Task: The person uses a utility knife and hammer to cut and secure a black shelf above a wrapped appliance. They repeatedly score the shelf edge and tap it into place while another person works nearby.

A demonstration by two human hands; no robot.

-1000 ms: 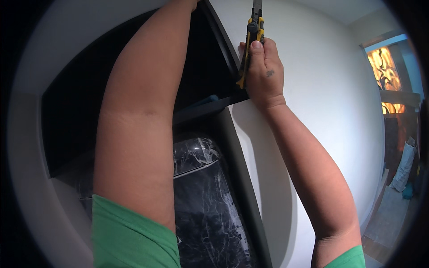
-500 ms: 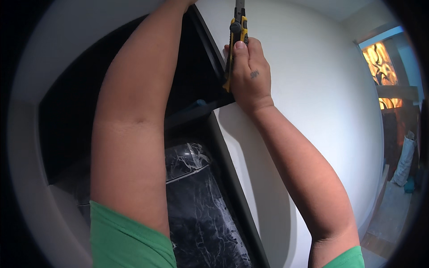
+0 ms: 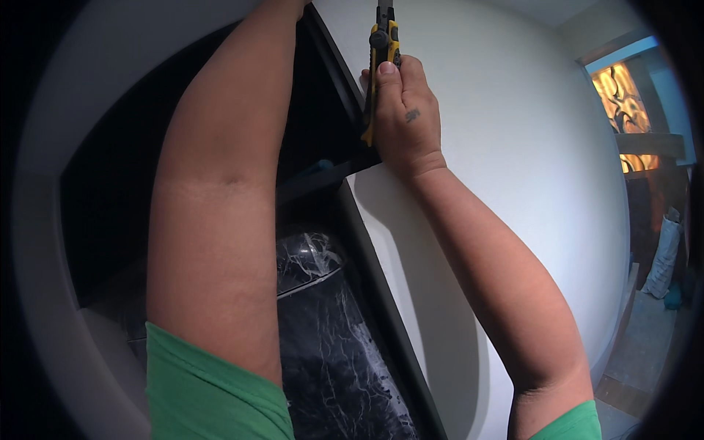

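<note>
Gripping the utility knife [image 3: 380, 55]: the right hand [image 3: 408, 121], fingers wrapped around the handle, thumb lying along its front.
Knife position: upper middle of the view, nearly upright, in front of the pale wall [image 3: 528, 154] and close to the black frame [image 3: 334, 59]; the blade points up and runs out at the top edge.
Knife look: black and yellow, with a round dark knob above the thumb.
Back of right hand: a small dark mark, turned toward the viewer.
Left arm [image 3: 220, 169]: raised across the dark opening [image 3: 125, 183], the wrist at the top edge.
Left hand: beyond the top edge, so whether it is spread or pinching something I cannot tell.
Sleeves: green, the left sleeve [image 3: 213, 389] at the lower edge and the right sleeve [image 3: 568, 425] in the lower right.
Below the frame: a dark, glossy object [image 3: 337, 352] with whitish creases, partly hidden by the left arm.
Inside the opening: a small blue item [image 3: 319, 167], too dim to identify.
Far right: a glowing amber patterned panel [image 3: 623, 95], with a whitish roll [image 3: 664, 253] leaning below.
</note>
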